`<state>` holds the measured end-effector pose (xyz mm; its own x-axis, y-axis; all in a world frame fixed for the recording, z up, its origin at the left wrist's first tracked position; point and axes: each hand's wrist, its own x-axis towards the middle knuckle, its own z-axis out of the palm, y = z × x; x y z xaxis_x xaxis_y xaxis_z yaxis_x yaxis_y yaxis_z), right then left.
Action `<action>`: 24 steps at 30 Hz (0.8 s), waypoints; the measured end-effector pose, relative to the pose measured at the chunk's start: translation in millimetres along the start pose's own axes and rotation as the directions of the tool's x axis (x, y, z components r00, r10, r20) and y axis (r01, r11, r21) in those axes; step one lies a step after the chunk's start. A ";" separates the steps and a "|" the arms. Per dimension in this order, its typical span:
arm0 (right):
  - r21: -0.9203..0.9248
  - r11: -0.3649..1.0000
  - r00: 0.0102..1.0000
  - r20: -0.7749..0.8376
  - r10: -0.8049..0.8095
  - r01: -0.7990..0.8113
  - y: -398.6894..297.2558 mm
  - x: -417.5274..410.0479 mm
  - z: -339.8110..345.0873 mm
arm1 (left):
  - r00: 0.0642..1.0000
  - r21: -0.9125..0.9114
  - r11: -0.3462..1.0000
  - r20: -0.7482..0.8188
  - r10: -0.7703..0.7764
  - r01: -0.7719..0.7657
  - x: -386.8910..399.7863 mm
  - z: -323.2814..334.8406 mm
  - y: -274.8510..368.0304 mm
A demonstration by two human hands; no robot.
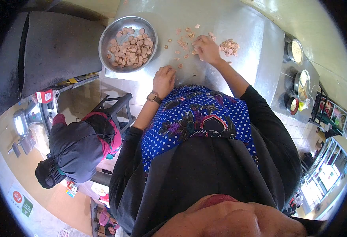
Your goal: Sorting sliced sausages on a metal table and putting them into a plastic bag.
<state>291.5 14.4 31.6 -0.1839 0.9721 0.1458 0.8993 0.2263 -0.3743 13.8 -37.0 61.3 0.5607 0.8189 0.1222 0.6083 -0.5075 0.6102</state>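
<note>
Thin round pinkish slices, which look like sausage, lie scattered on a metal-topped table (235, 23). My right hand (206, 49) is down among them with bent fingers. Whether a slice is between its fingertips is hidden. Just right of it sits a small heap of slices (229, 48), and a looser scatter of slices (183, 43) spreads to its left. My left hand (164, 79), with a watch on the wrist, is at the table's near edge, fingers curled and the palm hidden. Beyond it on the left, a wide metal bowl (103, 56) holds many more slices.
A person in dark clothing (75, 151) is bent over at the left, near a dark stool (123, 103). A large dark panel (64, 50) stands left of the bowl. Basins of pale food (303, 84) stand on a counter at the right.
</note>
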 end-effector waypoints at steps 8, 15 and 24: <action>0.020 0.999 0.999 0.025 -0.038 0.037 -26.0 13.8 32.6 | 0.990 -0.006 1.000 0.140 -0.014 0.015 0.8 16.6 1.0; 0.629 0.651 0.892 0.167 0.420 -0.425 15.9 1.7 5.6 | 0.974 -0.029 0.975 -0.046 -0.221 0.220 4.2 26.9 -23.0; 0.705 0.397 0.775 0.351 0.525 -0.588 63.7 -56.7 -24.4 | 0.964 0.091 0.960 0.006 -0.267 0.266 51.4 24.1 -12.7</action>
<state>368.9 -27.8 21.9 0.1900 0.8943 -0.4052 0.1853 -0.4380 -0.8797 48.5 5.1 40.9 0.3812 0.9231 -0.0503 0.7840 -0.2939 0.5468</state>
